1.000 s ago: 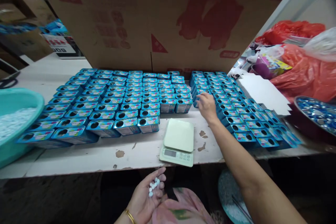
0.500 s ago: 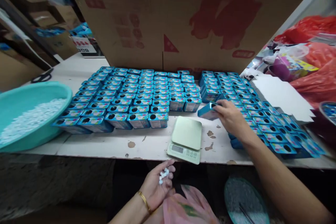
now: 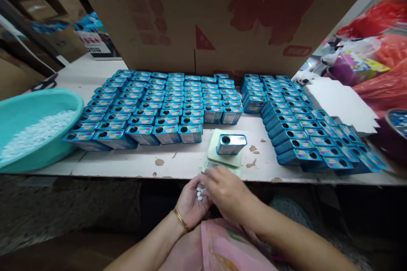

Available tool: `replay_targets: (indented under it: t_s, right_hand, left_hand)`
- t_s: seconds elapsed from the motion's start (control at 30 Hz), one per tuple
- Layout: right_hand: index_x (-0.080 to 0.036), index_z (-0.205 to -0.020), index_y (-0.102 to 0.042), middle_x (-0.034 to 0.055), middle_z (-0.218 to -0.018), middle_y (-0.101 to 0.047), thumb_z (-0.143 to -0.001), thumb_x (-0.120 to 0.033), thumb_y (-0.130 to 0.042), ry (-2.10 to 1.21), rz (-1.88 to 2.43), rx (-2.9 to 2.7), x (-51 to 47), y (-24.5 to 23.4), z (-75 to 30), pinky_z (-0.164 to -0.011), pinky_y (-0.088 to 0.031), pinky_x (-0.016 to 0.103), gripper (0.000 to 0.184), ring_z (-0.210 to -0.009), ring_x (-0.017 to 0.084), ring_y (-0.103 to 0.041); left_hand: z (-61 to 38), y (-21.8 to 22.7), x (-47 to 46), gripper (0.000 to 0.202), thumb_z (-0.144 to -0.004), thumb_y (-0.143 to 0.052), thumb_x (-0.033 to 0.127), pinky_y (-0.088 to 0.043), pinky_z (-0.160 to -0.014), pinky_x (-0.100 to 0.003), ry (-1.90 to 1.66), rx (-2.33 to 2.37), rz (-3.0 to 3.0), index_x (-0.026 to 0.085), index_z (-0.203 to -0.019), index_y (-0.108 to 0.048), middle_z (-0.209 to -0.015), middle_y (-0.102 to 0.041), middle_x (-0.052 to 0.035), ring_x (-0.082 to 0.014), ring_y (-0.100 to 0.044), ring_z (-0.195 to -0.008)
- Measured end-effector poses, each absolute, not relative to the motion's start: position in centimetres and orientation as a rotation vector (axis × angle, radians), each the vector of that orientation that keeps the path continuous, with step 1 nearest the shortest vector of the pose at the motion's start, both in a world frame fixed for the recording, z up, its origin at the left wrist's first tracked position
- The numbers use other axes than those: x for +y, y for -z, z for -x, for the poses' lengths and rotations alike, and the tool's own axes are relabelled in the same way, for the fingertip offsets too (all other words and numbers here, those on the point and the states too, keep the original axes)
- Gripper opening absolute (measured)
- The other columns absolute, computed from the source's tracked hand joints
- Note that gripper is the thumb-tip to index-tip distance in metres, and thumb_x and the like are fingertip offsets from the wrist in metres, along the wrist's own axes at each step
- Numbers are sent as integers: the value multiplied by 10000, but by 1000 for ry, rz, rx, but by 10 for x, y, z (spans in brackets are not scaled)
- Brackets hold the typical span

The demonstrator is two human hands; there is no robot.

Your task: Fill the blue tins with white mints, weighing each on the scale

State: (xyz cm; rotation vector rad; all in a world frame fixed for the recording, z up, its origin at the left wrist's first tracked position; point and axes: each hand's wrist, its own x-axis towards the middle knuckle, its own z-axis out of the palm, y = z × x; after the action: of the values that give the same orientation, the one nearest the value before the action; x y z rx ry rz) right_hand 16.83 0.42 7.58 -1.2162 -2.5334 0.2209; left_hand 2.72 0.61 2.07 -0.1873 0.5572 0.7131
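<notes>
Tin (image 3: 231, 147) upright on scale (image 3: 212, 150), twelve o'clock ahead: placement done. Left hand (image 3: 190, 205): grip open, palm up, cradling tablets (image 3: 199, 197), those outside the tin. Right hand (image 3: 226, 190) over that palm; grip cannot be told. Other tins (image 3: 168, 134) in rows, eleven and one o'clock; contents unseen.

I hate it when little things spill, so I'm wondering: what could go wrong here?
The small white tablets lie loose in the upturned left hand, out past the edge of the table, so some might fall if the palm tips. The right hand is right over that palm and could knock one loose. The blue tin stands on the scale just beyond the hands, so a bump might tip it.
</notes>
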Motion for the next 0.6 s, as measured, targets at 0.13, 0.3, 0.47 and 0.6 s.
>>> replay_targets:
  t_s: [0.13,0.3,0.47,0.6]
  right_hand:
    - [-129,-1177,-387,102,-1043,-512,-779,-114,-462,-328,1271,-2572,-26,-42,-142,-768,-434,355,406,-950,222,-459]
    - [-171,-998,-493,66,-929,-532,-805,-135,-449,-509,1233,-2478,-22,-24,-154,-746,-448,308,201,-894,177,-486]
    - [-165,-920,-515,60,-920,-521,-806,-158,-466,-662,1188,-2417,-17,-26,-162,-768,-440,297,124,-896,162,-483]
    - [-155,-933,-510,71,-953,-509,-789,-131,-469,-712,1251,-2419,-18,-27,-162,-760,-442,310,152,-911,179,-473]
  left_hand:
    - [-28,-16,0,332,-806,-424,334,-412,-839,-305,-671,564,171,107,-1019,-539,-969,-605,-97,-171,-560,-910]
    - [-28,-13,-4,353,-815,-396,370,-437,-735,-274,-631,602,120,95,-973,-549,-850,-618,-80,-151,-581,-792]
    - [-28,-13,-6,262,-816,-417,328,-433,-614,-221,-632,556,137,109,-856,-556,-695,-584,-31,-105,-564,-642]
    - [-30,-15,-5,240,-818,-421,310,-437,-626,-219,-643,575,131,108,-808,-551,-693,-577,-29,-98,-553,-637]
